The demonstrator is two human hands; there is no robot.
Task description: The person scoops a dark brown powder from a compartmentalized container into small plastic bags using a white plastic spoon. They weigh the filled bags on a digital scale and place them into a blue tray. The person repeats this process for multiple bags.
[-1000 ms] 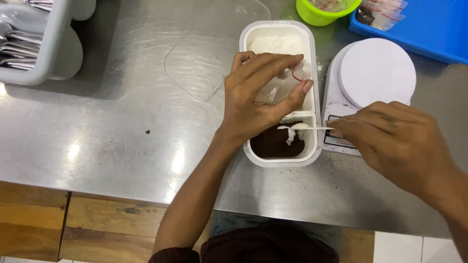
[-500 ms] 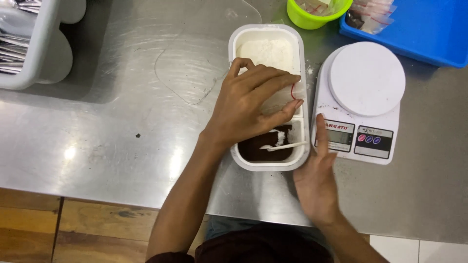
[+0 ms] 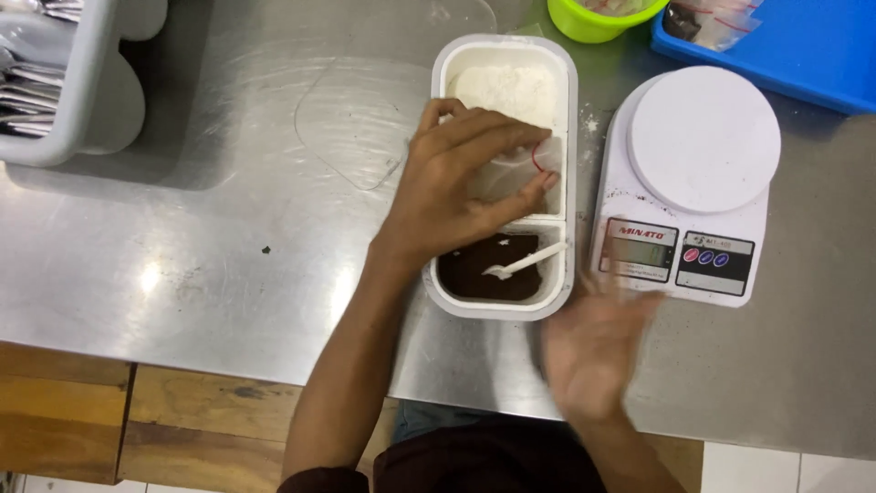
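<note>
Steel surface, seen from above. At its centre stands a white two-compartment tub, long axis running away from the person.

Far compartment: white powder, heaped toward the far end. Near compartment: dark brown powder, with a small white plastic spoon lying in it, bowl down in the powder, handle resting toward the right wall.

Left hand lies over the middle of the tub, fingers curled and pinching a small clear plastic bag with a red line at its mouth. The bag sits over the near part of the white-powder compartment, just above the divider. What is in the bag cannot be told.

Right hand is blurred, open, fingers spread, holding nothing. It hovers over the surface just in front of the tub's near right corner and the front edge of the scale.

White digital kitchen scale stands just beside the tub on the right, round platform bare.

Far edge: green bowl, contents unclear; blue tray with a small clear packet on it. Far left: grey cutlery basket holding metal utensils. Wooden front below the surface's near edge.
</note>
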